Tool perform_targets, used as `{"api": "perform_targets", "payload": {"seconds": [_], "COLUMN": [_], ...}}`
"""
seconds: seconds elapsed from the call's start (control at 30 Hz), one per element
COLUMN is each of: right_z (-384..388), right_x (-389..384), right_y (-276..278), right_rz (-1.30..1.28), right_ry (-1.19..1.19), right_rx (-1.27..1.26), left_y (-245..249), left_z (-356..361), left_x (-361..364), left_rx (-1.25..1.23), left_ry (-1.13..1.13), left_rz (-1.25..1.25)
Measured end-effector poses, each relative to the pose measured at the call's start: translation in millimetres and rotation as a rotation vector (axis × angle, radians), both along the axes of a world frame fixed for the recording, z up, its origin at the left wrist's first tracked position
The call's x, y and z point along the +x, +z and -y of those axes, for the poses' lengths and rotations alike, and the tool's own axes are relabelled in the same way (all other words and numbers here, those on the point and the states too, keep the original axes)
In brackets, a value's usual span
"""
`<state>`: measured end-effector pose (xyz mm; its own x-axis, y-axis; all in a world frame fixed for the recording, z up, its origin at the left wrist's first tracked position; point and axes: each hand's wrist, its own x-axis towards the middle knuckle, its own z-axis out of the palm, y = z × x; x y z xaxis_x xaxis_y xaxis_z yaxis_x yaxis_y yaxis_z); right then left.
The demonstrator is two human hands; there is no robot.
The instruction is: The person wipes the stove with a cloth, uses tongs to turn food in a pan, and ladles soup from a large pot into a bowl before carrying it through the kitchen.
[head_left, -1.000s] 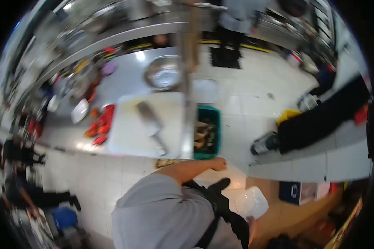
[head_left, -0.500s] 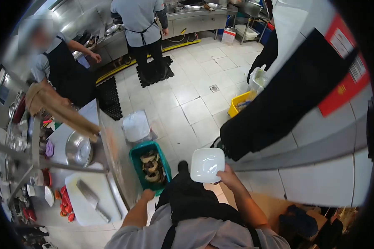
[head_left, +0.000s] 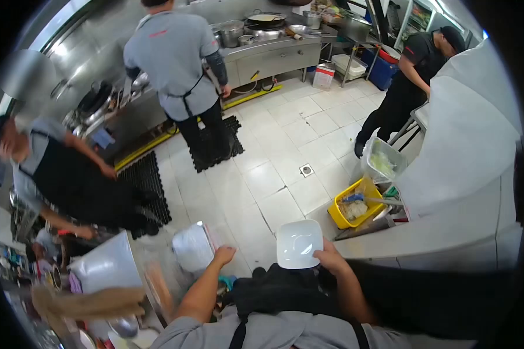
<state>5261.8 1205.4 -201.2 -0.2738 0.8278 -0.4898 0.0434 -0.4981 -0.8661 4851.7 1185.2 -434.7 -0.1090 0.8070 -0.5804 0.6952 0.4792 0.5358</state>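
Observation:
A white square dish (head_left: pixel 299 244) is in my right hand (head_left: pixel 331 258), with the thumb over its right rim and the dish's hollow side up. My left hand (head_left: pixel 225 255) is raised with its fingers curled together; whether they hold anything is too small to tell. It is just right of a white lidded container (head_left: pixel 193 247) on the floor. Below it, only a sliver of a teal bin (head_left: pixel 227 282) shows beside my apron.
A yellow bin (head_left: pixel 339 217) and a clear bin (head_left: pixel 384 160) stand at right, beside a low wall (head_left: pixel 448 232). One person stands left by the metal counter, one at the stove, another back right. Black mats lie on the tiled floor.
The view has shifted forward past the hanging black cloth. My left hand has risen from beside the teal bin. The dish stays in my right hand. The person at back right is now visible.

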Motion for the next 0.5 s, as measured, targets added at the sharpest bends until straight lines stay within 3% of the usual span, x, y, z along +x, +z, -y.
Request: {"api": "perform_targets", "payload": {"seconds": [0.07,0.13,0.17,0.23,0.27,0.3,0.33,0.4,0.43,0.47,0.5], "right_z": [-42.9,-98.8,-124.0,-179.1,-229.1,-250.3,-276.8,-331.2,-357.6,-384.0,-412.5], "right_x": [11.4,35.0,38.7,52.1,69.4,76.9,80.9,94.4,100.5,103.9,106.6], "right_y": [-1.5,-25.4,-24.3,-2.6,-33.1,-21.7,1.0,23.1,28.2,32.3,35.2], "right_rz": [-0.020,0.024,0.007,0.081,0.112,0.111,0.131,0.165,0.179,0.200,0.223], "right_ry": [-0.071,-0.111,-0.128,-0.201,-0.236,-0.255,-0.252,-0.201,-0.208,-0.178,-0.149], "right_rx": [0.079,0.228,0.230,0.092,0.092,0.099,0.110,0.109,0.111,0.103,0.098], "left_y": [47.4,100.2,92.8,70.2,100.0,83.7,72.9,62.6,8.6,-5.5,-20.2], "left_z": [-98.0,-183.6,-215.5,-277.3,-291.2,-300.3,-306.8,-301.4,-293.0,-288.4,-279.6], "left_x": [31.2,67.0,67.3,70.6,72.7,62.0,49.1,26.9,-2.1,-21.0,-39.4], "left_rx": [0.250,0.281,0.282,0.386,0.387,0.329,0.204,0.027,-0.080,-0.058,-0.171], "left_ry": [0.104,0.176,0.158,-0.016,-0.137,-0.242,-0.370,-0.351,-0.288,-0.762,-0.617], "left_rz": [0.295,0.527,0.511,0.335,0.032,-0.064,-0.128,-0.165,-0.206,-0.392,-0.245]}}
